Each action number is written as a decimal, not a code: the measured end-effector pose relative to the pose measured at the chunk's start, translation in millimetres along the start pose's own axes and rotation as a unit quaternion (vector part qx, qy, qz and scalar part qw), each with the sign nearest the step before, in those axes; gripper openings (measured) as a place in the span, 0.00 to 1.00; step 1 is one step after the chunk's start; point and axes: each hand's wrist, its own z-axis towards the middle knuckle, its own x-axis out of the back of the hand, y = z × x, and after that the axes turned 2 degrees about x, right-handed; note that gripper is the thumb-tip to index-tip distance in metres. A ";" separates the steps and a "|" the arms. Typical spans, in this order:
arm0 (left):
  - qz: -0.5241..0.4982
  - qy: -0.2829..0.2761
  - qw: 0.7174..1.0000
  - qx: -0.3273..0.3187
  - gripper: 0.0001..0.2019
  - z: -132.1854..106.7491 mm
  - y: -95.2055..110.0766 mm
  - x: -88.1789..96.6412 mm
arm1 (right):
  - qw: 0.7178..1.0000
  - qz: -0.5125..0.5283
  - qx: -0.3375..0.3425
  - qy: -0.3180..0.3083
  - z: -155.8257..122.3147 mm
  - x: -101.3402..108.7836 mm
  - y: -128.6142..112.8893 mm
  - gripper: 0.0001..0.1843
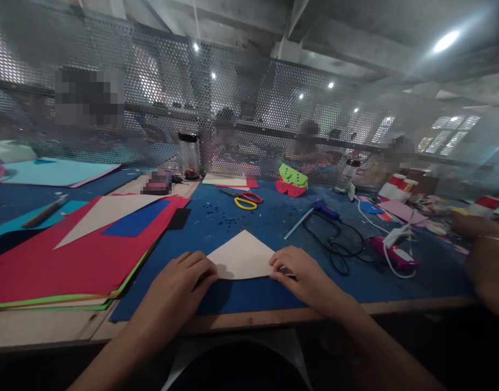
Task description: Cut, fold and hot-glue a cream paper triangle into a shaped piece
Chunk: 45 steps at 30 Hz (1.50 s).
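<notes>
Cream paper: one fold down, both hands on it

Cream paper triangle (pixel 243 258) lies on the blue mat (pixel 249 222) right at the near table edge, point away from me. My left hand (pixel 180 282) lies flat on its left corner and my right hand (pixel 302 274) on its right corner, fingers spread low and pressing, gripping nothing. I judge this early: one diagonal fold looks made (any layers underneath are hidden), with no cuts or glue on it. Scissors (pixel 246 201) and glue gun (pixel 325 209) lie untouched further back. The coloured sheet stack (pixel 70 260) sits to my left.
</notes>
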 end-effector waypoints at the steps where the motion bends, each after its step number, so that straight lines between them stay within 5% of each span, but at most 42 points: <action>1: -0.005 0.006 1.000 -0.004 0.10 -0.6 3.2 -2.3 | 1.000 0.003 0.001 0.002 0.0 -0.3 -0.2 0.05; 11: -0.023 0.016 1.000 -0.008 0.10 1.6 19.2 -17.7 | 1.000 0.002 -0.009 -0.003 0.0 1.8 -4.6 0.05; 45: 0.019 -0.008 1.000 -0.009 0.09 8.2 25.4 -14.2 | 0.998 -0.041 0.004 -0.042 16.6 -5.6 -21.9 0.05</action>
